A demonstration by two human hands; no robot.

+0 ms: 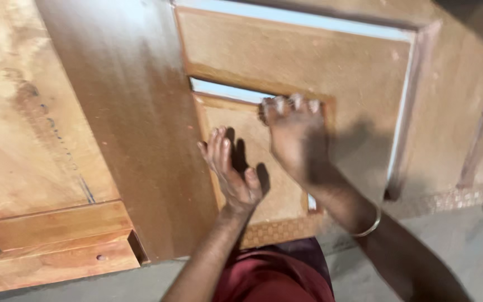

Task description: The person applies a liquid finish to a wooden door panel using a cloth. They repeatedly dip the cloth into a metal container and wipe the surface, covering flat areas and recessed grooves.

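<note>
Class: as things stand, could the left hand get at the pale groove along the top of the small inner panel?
Probably yes: the left hand rests on the inner panel, groove uncovered just beyond.

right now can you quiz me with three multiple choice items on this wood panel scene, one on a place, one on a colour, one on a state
1. Where does the right hand rest?
A. on the upper edge of the inner raised panel
B. on the grey floor
C. on the stacked wooden bars at lower left

2. What colour is the bangle on the right wrist?
A. black
B. silver
C. green

3. How is the left hand held?
A. clenched in a fist
B. wrapped around a tool
C. open, fingers straight and together, edge-on against the panel

Answers: 1 A, the fingers curl over the panel's top edge by the pale strip. 2 B, a pale metallic band shows at the wrist. 3 C, the palm is flat with nothing in it.
</note>
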